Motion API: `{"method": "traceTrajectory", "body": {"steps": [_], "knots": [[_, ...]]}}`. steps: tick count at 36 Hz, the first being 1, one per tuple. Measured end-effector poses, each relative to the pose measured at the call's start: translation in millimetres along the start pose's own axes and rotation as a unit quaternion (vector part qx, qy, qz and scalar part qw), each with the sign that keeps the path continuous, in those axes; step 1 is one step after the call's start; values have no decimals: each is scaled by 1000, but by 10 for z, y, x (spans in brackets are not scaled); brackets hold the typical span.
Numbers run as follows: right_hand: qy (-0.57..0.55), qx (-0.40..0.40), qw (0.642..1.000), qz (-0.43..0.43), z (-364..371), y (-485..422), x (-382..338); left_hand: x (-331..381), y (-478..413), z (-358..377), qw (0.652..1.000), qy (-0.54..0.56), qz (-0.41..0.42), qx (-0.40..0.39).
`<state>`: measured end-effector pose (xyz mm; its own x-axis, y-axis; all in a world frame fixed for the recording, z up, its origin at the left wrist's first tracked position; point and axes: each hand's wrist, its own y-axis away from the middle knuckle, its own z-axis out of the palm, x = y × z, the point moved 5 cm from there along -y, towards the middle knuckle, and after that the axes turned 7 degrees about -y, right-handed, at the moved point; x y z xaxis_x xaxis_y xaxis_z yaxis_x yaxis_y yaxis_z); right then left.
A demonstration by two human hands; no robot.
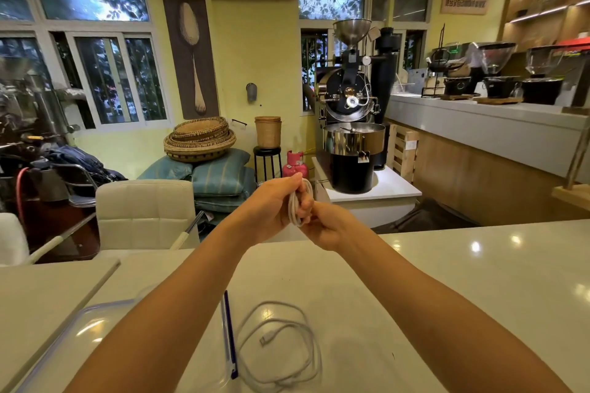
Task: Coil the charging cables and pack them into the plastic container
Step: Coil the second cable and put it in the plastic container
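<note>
The fingers (pixel 306 201) of the left hand (pixel 271 206) are clenched round a coiled cable (pixel 294 205), thumb on top and the white loops standing upright in the grip. The right hand (pixel 330 228) meets it from below, and its fingertips appear to pinch the bottom of the same coil; whether they hold the plug end is hidden. Both hands are raised above the far part of the bench (pixel 447 281), well apart from everything lying on it.

I judge the cable light, soft and springy: the loops will try to open as soon as the grip slackens, so it is best held across the whole bundle at the middle, not by one strand or by the plug. The smooth jacket may slide, which calls for a firm but gentle squeeze.

A loose cable (pixel 311 351) lies in wide, untidy rings on the bench close to the person, its connector inside the rings. It is not yet coiled. Just beside it on the left runs a blue strip (pixel 230 332), which looks like the near edge of the clear plastic container (pixel 73 338) that sits under the left forearm.

The way down to the container is open, though the forearm crosses over it and the loose rings could snag a wrist. The bench's far edge lies just under the hands, with a pale chair (pixel 143 210) beyond
</note>
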<state>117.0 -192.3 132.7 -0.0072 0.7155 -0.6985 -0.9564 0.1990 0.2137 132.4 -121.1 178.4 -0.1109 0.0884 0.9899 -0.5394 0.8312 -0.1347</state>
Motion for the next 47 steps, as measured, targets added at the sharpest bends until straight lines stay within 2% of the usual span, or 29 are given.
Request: {"method": "traceTrajectory", "body": {"steps": [9, 13, 16, 21, 24, 27, 29, 36, 43, 47], "knots": [[15, -13, 1000, 15, 6, -43, 51, 20, -24, -210, 991, -27, -66, 114], [147, -38, 988, -16, 32, 34, 43, -30, -46, -296, 985, -11, -74, 154], [289, -33, 955, -65, 26, 67, 4, -69, -44, -376, 981, 11, -87, 175], [484, -29, 863, -145, 104, 100, -73, -146, -22, -484, 970, 13, -107, 217], [545, -42, 821, -164, 139, 106, -91, -168, 13, -516, 966, 0, -110, 234], [564, -58, 807, -166, 143, 108, -98, -168, 25, -511, 965, 4, -110, 238], [553, -65, 815, -163, 125, 105, -88, -170, 28, -506, 964, 3, -112, 242], [453, -70, 878, -141, 26, 84, -6, -212, 57, -516, 956, -26, -121, 266], [369, -82, 914, -144, 2, 56, 89, -186, 68, -449, 958, 5, -102, 266], [348, -96, 922, -141, 20, 45, 140, -210, 66, -455, 956, 18, -103, 273]]}}
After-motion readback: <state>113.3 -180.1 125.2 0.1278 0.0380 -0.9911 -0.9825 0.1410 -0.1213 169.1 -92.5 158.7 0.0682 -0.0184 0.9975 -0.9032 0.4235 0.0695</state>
